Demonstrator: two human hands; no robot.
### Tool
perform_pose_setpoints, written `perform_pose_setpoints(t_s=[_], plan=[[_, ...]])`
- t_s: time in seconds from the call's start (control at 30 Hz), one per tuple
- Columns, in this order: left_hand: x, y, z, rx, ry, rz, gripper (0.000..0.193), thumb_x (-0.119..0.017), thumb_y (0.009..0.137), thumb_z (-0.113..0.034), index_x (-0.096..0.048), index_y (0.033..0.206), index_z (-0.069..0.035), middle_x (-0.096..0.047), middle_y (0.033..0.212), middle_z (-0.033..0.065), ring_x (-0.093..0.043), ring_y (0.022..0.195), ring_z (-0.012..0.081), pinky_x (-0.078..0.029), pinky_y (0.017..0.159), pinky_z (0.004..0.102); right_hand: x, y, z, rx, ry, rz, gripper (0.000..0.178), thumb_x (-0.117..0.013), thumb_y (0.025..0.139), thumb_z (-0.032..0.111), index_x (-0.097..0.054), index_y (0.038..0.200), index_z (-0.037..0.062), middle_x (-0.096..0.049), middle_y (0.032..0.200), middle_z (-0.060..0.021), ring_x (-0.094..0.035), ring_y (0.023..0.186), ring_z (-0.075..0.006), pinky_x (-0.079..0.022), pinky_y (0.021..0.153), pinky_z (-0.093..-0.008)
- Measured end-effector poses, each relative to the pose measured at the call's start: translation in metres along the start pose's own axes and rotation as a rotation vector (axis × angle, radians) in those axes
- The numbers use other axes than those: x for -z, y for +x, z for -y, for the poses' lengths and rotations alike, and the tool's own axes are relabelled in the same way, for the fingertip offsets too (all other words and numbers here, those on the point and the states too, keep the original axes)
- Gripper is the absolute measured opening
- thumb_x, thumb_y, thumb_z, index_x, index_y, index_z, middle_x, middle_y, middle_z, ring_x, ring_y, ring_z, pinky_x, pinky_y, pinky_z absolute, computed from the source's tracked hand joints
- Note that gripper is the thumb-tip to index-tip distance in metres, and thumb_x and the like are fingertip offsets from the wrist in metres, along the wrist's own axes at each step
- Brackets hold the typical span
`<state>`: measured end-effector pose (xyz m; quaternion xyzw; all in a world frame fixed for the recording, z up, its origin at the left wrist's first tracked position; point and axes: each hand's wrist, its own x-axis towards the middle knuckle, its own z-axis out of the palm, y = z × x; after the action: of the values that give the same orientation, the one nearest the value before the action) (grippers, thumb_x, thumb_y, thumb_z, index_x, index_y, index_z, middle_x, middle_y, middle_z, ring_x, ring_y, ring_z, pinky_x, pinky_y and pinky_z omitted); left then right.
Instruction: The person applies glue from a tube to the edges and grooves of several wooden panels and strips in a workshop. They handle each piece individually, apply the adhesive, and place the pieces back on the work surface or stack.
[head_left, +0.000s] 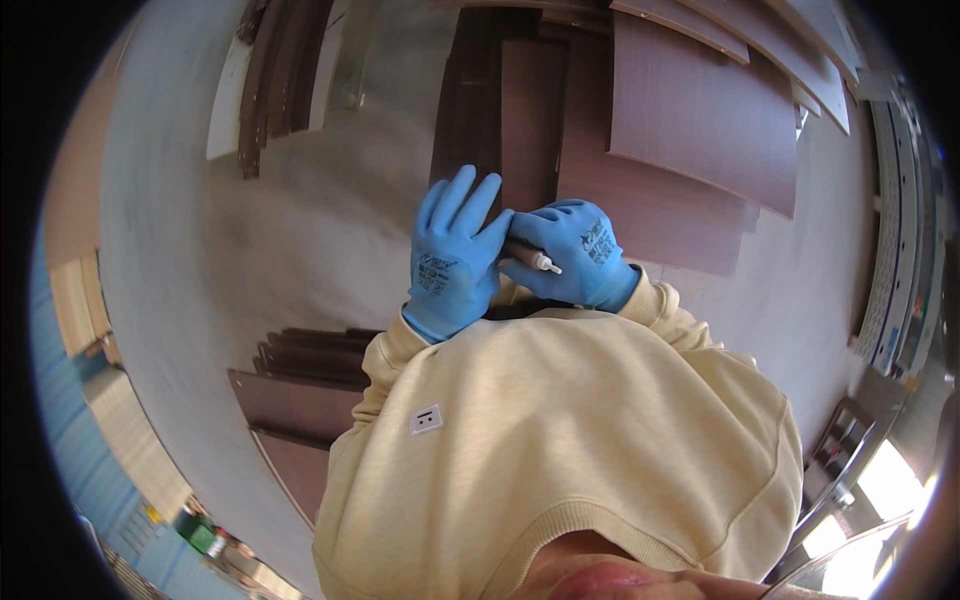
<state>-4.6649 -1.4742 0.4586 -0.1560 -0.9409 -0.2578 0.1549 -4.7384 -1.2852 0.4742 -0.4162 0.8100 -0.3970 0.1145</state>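
Observation:
Both my hands wear blue gloves with dark print and are held close together in front of my chest. My right hand (585,250) is closed around a small brown tube with a white nozzle (541,262), whose tip points to the lower right. Most of the tube's body is hidden by the fingers. My left hand (448,252) is open, its fingers stretched up and apart. Its thumb reaches over to the right hand's fingertips; whether it presses on them or on the tube I cannot tell. Beyond the fingertips lie dark brown panels (532,115).
Large reddish-brown boards (700,120) overlap at the far right. A stack of narrow dark strips (285,75) is at the far left, and more brown boards (290,405) are near my left arm. Grey floor (310,230) shows between them. A metal-framed object (840,440) stands at the right.

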Motion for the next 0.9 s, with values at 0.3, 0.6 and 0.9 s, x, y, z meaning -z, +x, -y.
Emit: perform_pose_setpoints(t_s=[0.3,0.6,0.9], plan=[[0.020,0.074,0.111,-0.270,-0.247,0.192,0.047,-0.074,0.073,-0.012,-0.072,0.119,-0.001,-0.060,0.140,0.0229,-0.053,0.132,0.0449,-0.042,0.109,0.0560,-0.032,0.063,0.011,-0.326,-0.105,-0.302,0.021,-0.078,0.082,0.022,-0.065,0.094,0.0099,-0.065,0.069,-0.0079,-0.063,0.058,-0.0295,-0.050,0.054,-0.0354],[0.041,0.129,0.182,-0.202,-0.769,0.139,0.038,-0.063,0.094,0.000,-0.065,0.132,0.003,-0.065,0.137,0.0198,-0.063,0.126,0.0334,-0.050,0.108,0.0420,-0.117,0.085,0.027,-0.386,1.574,-1.422,0.035,-0.052,0.109,0.029,-0.069,0.119,0.0008,-0.076,0.100,-0.0176,-0.071,0.071,-0.0195,-0.060,0.083,-0.0381],[0.003,0.160,0.177,-0.268,-0.868,0.449,0.034,-0.059,0.099,0.001,-0.065,0.132,0.002,-0.067,0.135,0.0164,-0.065,0.125,0.0282,-0.052,0.107,0.0366,-0.152,0.091,0.030,-0.106,1.575,-1.719,0.036,-0.054,0.109,0.032,-0.073,0.116,0.0019,-0.077,0.102,-0.0190,-0.075,0.079,-0.0218,-0.062,0.085,-0.0392]])
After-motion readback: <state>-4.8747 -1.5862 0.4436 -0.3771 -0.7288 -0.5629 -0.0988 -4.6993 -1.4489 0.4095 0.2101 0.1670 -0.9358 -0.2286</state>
